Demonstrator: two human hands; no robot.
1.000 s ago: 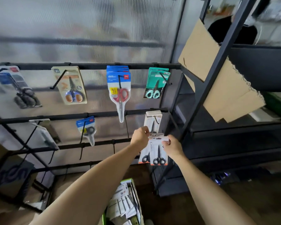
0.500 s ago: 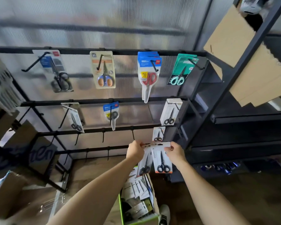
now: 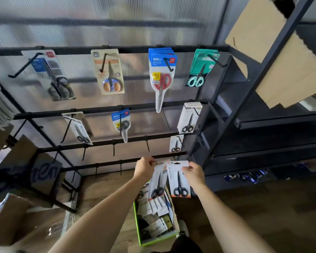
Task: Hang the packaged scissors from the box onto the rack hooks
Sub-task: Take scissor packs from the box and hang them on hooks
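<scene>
Hands both busy w/ scissor packs, just below the lowest bar of the rack [image 3: 106, 50]. Left hand [image 3: 144, 168] has fingers curled over the top edge of one white-carded pack [image 3: 158, 181], pinching it near the hang hole; that pack hangs tilted, black scissors w/ handles down, orange strip at the bottom. Right hand [image 3: 194, 173] pinches the upper right corner of a second pack [image 3: 179, 179] btwn thumb and fingertips; this one sits more upright and overlaps the front of the left one. Neither pack is on a hook yet.

Both forearms come up from the bottom of the view, converging toward the packs, wrists roughly level w/ each other, hands near but not touching.

Box [image 3: 138, 225], green-walled, sits on the floor directly under the hands, packed w/ more carded scissors lying jumbled.

On the rack's right end: a stack of similar white packs [image 3: 189, 117] on the 2nd bar, and a single smaller one [image 3: 175, 144] on the 3rd bar, just above the hands. Top bar carries black, orange/blue, red and teal-handled packs. Several hooks [image 3: 114, 149] on the lower bars are bare. Dark shelving [image 3: 263, 125] stands to the right, cardboard [image 3: 281, 57] leaning on it.
</scene>
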